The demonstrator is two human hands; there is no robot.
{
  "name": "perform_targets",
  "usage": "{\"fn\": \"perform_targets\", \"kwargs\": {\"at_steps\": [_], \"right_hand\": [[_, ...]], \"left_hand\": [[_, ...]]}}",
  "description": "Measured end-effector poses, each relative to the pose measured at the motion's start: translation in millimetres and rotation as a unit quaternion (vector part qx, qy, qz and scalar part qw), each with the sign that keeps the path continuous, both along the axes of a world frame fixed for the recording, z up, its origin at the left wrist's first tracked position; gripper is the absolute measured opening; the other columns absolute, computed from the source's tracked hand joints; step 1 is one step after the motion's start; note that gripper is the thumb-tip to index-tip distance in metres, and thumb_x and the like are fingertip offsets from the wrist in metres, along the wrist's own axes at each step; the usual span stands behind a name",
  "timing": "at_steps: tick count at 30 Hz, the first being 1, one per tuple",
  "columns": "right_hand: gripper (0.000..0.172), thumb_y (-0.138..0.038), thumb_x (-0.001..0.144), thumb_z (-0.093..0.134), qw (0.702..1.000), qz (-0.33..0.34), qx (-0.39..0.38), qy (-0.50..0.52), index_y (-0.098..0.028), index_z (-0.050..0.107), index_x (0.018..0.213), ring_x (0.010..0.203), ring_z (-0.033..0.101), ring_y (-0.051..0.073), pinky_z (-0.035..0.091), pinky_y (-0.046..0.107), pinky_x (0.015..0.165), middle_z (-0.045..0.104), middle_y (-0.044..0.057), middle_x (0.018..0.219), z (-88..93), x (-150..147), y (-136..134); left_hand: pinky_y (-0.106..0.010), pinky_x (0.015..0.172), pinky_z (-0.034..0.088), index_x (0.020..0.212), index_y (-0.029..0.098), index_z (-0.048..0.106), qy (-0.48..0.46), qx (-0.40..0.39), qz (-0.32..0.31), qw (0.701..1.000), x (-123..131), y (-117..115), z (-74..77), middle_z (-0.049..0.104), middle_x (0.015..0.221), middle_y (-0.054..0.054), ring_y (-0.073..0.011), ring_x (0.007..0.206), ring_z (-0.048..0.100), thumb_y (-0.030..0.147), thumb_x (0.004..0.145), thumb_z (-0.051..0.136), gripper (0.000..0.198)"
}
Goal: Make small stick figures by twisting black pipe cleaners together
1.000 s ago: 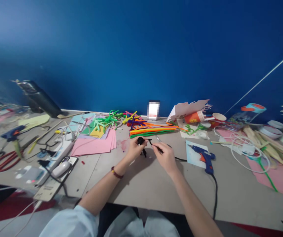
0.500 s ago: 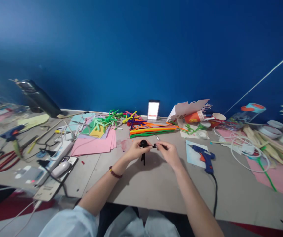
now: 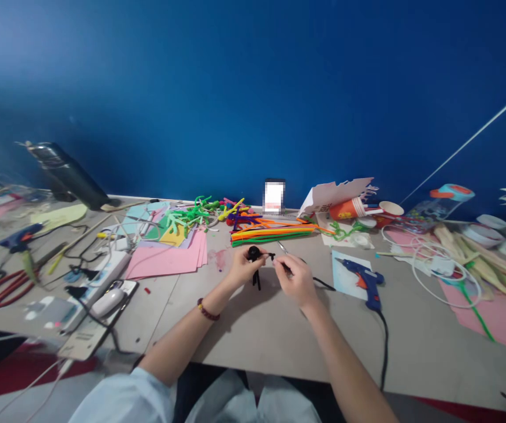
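Both hands work close together above the middle of the grey table point(image 3: 253, 335). The left hand point(image 3: 243, 267), with a beaded bracelet point(image 3: 207, 310) on its wrist, pinches a small black pipe-cleaner figure point(image 3: 254, 258) by its round coiled top, and two short fuzzy ends hang below the fingers. The right hand point(image 3: 294, 281) sits just beside it, fingertips closed on a thin black strand that runs off the figure. The hands are near each other, but I can't tell whether they touch.

Clutter rings the patch of table in front of them. Just behind the figure lies a bundle of pipe cleaners point(image 3: 272, 233), long straight fuzzy stems in orange, yellow and green. To the left is a fanned stack of pink paper point(image 3: 168, 258), flat and matte, with a tangle of bright green and yellow bent stems beyond it. To the right a blue glue gun point(image 3: 365, 281) rests on a pale blue card point(image 3: 345, 271), its black cord trailing off the near edge. Further back a red paper cup point(image 3: 348, 209) lies tipped on its side beside cut white paper, and a phone point(image 3: 274, 197) stands against the deep blue wall.

On the far left a white power strip point(image 3: 107, 270) sits among dark cables, near red-handled scissors point(image 3: 1, 288) and a dark glossy bottle point(image 3: 70, 173). Loose white wire hoops point(image 3: 442, 270) lie on the right.
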State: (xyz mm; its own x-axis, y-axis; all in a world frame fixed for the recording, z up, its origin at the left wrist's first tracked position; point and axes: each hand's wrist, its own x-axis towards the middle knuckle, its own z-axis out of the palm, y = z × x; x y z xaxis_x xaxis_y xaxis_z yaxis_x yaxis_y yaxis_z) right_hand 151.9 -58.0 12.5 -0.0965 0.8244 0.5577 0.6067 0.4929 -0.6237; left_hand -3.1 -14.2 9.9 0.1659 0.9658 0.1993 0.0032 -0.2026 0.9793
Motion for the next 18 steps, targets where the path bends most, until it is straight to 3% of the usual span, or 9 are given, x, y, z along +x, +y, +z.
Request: {"fn": "perform_targets", "kwargs": {"at_steps": [7, 10, 13, 15, 18], "right_hand": [[0.021, -0.031, 0.089, 0.048, 0.993, -0.035, 0.021, 0.113, -0.022, 0.066, 0.081, 0.084, 0.059, 0.021, 0.047, 0.034, 0.077, 0.066, 0.008, 0.084, 0.2, 3.4, 2.7], [0.024, -0.039, 0.086, 0.053, 0.971, -0.01, -0.08, 0.223, -0.021, 0.068, 0.08, 0.075, 0.06, 0.019, 0.048, 0.031, 0.07, 0.067, 0.006, 0.08, -0.4, 4.1, 5.9], [0.027, -0.045, 0.079, 0.061, 0.924, 0.041, -0.186, 0.33, -0.02, 0.069, 0.078, 0.062, 0.058, 0.015, 0.047, 0.027, 0.058, 0.066, 0.003, 0.07, -2.9, 4.6, 10.7], [0.028, -0.046, 0.074, 0.066, 0.899, 0.044, -0.211, 0.38, -0.019, 0.07, 0.078, 0.059, 0.057, 0.014, 0.047, 0.026, 0.056, 0.066, 0.003, 0.067, -4.5, 4.7, 13.2], [0.029, -0.046, 0.071, 0.069, 0.885, 0.037, -0.221, 0.408, -0.018, 0.07, 0.078, 0.058, 0.057, 0.014, 0.048, 0.026, 0.055, 0.066, 0.003, 0.066, -5.5, 4.8, 14.4]], "left_hand": [[-0.024, 0.058, 0.043, 0.075, 0.015, 0.068, 0.035, 0.031, -0.074, 0.996, -8.0, 1.3, 1.4, 0.062, 0.061, -0.002, -0.0125, 0.058, 0.055, 0.036, 0.069, 0.071, 0.022], [-0.024, 0.06, 0.044, 0.078, 0.014, 0.068, 0.044, 0.033, -0.12, 0.991, -10.0, 0.3, 1.4, 0.063, 0.064, -0.003, -0.0126, 0.06, 0.055, 0.037, 0.073, 0.068, 0.023], [-0.025, 0.062, 0.046, 0.079, 0.014, 0.069, 0.031, 0.013, -0.125, 0.992, -8.5, -1.5, 1.5, 0.063, 0.065, -0.003, -0.0127, 0.061, 0.055, 0.037, 0.073, 0.068, 0.024], [-0.027, 0.065, 0.047, 0.079, 0.014, 0.069, 0.022, -0.008, -0.111, 0.994, -6.0, -2.5, 1.5, 0.066, 0.071, -0.005, -0.014, 0.065, 0.057, 0.037, 0.069, 0.073, 0.025], [-0.03, 0.071, 0.048, 0.076, 0.014, 0.07, 0.008, -0.041, -0.092, 0.995, -3.0, -3.2, 0.9, 0.07, 0.078, -0.007, -0.0176, 0.072, 0.06, 0.036, 0.06, 0.079, 0.028]]}}
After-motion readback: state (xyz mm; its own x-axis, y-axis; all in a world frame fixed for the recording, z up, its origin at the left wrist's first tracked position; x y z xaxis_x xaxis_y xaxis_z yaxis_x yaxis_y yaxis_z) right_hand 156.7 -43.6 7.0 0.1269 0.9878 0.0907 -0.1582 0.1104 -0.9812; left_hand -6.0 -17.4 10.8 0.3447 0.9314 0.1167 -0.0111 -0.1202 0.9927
